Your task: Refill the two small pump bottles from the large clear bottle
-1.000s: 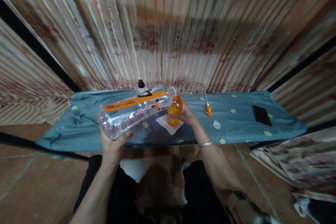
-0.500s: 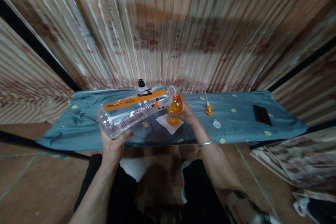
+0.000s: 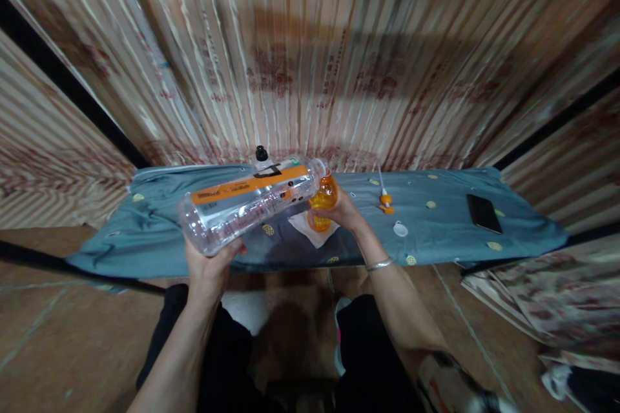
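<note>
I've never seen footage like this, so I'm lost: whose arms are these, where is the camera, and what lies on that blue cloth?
No machine here: a person wears one camera on the head, looking down at their own arms. The left hand grips a large clear bottle, tilted with its mouth at a small orange bottle held by the right hand. On the blue cloth lie a white paper, a white cap, an orange pump top and a black phone.

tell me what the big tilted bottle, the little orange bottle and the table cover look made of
Big bottle: clear glossy plastic, likely; see-through ribbed wall, orange label.
Little orange bottle: translucent plastic, perhaps glass; light glows through.
Table cover: matte woven cloth; it creases and drapes.
</note>
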A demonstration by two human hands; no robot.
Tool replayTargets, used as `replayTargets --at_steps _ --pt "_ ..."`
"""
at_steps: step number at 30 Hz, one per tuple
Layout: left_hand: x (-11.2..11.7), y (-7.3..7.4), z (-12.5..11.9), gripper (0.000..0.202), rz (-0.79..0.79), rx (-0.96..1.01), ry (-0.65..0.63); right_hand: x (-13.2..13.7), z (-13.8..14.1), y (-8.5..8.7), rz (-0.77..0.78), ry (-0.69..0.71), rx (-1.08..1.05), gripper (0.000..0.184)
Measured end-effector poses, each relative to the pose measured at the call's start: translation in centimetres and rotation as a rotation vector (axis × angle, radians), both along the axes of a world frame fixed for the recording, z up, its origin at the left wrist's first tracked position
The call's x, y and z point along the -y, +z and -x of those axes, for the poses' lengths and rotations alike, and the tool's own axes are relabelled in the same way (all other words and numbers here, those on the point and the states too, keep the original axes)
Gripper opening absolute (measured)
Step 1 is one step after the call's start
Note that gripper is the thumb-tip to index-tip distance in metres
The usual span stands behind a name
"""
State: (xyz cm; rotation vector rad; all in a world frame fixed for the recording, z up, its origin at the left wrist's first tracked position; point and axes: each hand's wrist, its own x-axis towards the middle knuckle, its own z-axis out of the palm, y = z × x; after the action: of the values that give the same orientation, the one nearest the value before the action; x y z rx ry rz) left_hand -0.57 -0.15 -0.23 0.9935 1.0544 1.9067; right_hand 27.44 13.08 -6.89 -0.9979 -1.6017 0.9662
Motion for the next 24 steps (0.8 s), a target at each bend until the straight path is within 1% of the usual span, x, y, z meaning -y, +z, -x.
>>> replayTargets --at_steps 5,9,16,20,24 --pt "0.05 0.12 -0.17 0.065 0.004 -0.019 -0.008 0.25 0.11 0.35 0.028 -0.034 0.003 0.099" --pt "0.08 0.34 -0.24 0.063 0.02 -0.003 0.012 0.2 0.12 0.34 0.042 -0.036 -0.006 0.102" --pt "0.06 0.26 -0.15 0.065 0.017 0.003 0.013 0.17 0.03 0.46 0.017 -0.005 -0.006 0.097" --pt "0.03 0.14 -0.09 0.065 0.012 0.001 0.012 0.2 -0.05 0.42 0.024 -0.029 0.018 0.094" --pt "0.1 0.21 -0.06 0.068 0.01 -0.009 0.001 0.28 0.04 0.34 0.044 -0.036 0.0 0.096"
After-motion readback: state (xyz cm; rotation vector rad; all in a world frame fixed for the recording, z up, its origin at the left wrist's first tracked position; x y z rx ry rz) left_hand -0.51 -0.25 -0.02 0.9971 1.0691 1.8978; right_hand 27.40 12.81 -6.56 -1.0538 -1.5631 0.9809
